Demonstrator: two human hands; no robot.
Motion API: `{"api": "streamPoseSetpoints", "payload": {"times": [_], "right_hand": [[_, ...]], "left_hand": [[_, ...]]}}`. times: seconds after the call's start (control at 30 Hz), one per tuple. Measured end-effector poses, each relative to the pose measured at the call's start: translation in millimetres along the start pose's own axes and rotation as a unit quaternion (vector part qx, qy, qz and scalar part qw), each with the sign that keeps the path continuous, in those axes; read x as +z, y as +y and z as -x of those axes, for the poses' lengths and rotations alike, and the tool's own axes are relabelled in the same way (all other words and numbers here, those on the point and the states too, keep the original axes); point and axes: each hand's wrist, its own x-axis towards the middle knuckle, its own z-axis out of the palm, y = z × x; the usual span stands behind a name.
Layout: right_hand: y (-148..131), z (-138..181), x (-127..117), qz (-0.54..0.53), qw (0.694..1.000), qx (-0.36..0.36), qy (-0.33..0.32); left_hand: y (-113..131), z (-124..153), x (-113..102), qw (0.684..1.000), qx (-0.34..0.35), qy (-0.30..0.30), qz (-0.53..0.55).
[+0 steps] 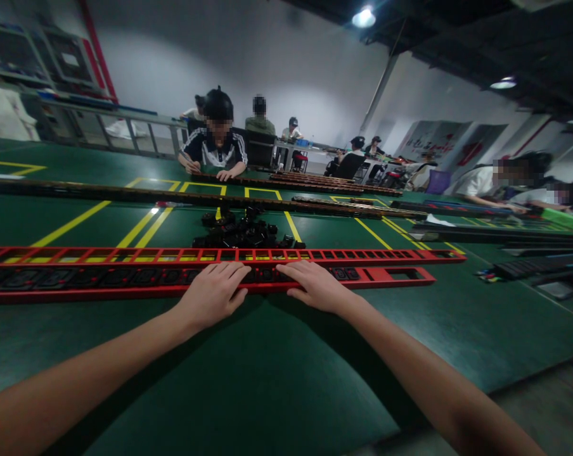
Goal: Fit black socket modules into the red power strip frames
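Nearest me lies a long red power strip housing (393, 278) with a row of black sockets (144, 276) set along it. My left hand (210, 294) rests on top of this housing, fingers stretched forward across it and thumb apart at its near edge. A short way to the right, my right hand (317, 288) lies on the same housing, fingers extended and pointing left, thumb spread. Between the two hands a few sockets show. Just behind runs a second red housing (441, 255) with open rectangular slots. Beyond that sits a loose pile of small black parts (243, 229).
Long dark strips (163, 197) cross the green table (267, 380) farther back, over yellow tape lines. Across the table a person in a dark cap (215, 149) works with both hands. More dark strips and cable ends (489, 276) lie at the right, where other people lean over.
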Motion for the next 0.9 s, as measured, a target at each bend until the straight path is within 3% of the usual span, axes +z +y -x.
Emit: {"api": "streamPoseSetpoints", "payload": {"times": [0.9], "right_hand": [[-1.1,0.0,0.1,0.015,1.000,0.023,0.002]], "left_hand": [[-0.2,0.6,1.3,1.000,-0.002,0.007,0.012]]}}
